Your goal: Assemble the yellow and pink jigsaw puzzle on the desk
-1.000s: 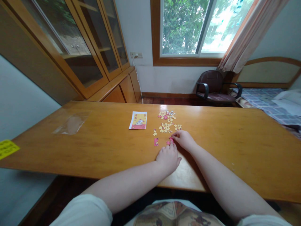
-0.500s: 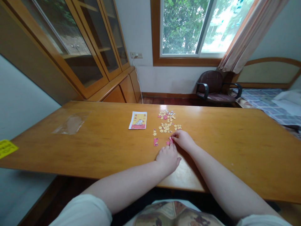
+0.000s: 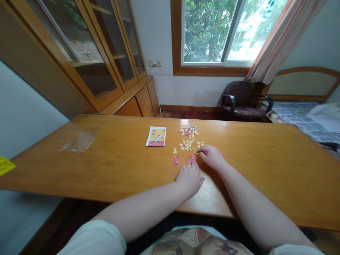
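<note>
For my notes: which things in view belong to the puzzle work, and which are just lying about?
Part of the work:
pink pieces at the left hand
yellow pieces
picture card, probably

Apparently unused:
clear plastic
yellow label
office chair

At centre, the table (image 3: 119,166) is showing smooth, glossy wood; jigsaw pieces (image 3: 187,145) there are looking like card. At left, a clear plastic bag (image 3: 81,140) is shining. Upper left, cabinet doors (image 3: 108,46) are setting reflective glass in wood; upper right, a cloth curtain (image 3: 287,40) is looking matt.

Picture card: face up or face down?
Face up: the picture card shows its yellow-and-pink drawing, left of the puzzle pieces.
</note>
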Demonstrator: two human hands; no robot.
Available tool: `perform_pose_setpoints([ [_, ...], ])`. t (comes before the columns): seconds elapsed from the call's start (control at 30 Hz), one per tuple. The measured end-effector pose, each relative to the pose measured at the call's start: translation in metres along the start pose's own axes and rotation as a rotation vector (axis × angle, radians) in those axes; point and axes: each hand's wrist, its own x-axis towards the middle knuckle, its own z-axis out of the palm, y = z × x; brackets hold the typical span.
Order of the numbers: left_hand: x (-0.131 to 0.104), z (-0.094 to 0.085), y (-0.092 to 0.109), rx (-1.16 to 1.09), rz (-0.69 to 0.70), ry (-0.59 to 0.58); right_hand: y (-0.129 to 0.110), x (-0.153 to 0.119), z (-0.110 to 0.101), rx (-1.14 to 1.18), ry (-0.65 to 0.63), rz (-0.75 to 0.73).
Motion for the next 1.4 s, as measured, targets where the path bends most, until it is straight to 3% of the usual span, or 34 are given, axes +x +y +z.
perform_pose_setpoints([
  [0.1,0.0,-0.003,0.0,-0.017,-0.009,-0.003,-0.003,-0.001,0.002,-0.064,-0.126,-0.051],
  [0.2,0.001,-0.005,-0.002,-0.037,-0.013,0.01,-0.003,0.0,0.004,-0.079,-0.153,-0.051],
  [0.43,0.003,-0.006,-0.014,-0.106,-0.009,0.06,0.009,0.005,-0.005,-0.024,0.03,0.117],
  [0.6,0.004,-0.002,-0.016,-0.112,-0.003,0.076,0.011,0.006,-0.018,-0.042,0.073,0.249],
  [0.8,0.002,-0.004,-0.014,-0.108,0.01,0.071,0.018,0.008,-0.024,-0.083,0.087,0.302],
  [1.2,0.002,-0.003,-0.012,-0.11,0.011,0.058,0.022,0.009,-0.014,-0.163,-0.002,0.223],
  [1.4,0.001,-0.002,-0.013,-0.099,0.027,0.076,0.025,0.01,-0.006,-0.138,-0.037,0.089],
])
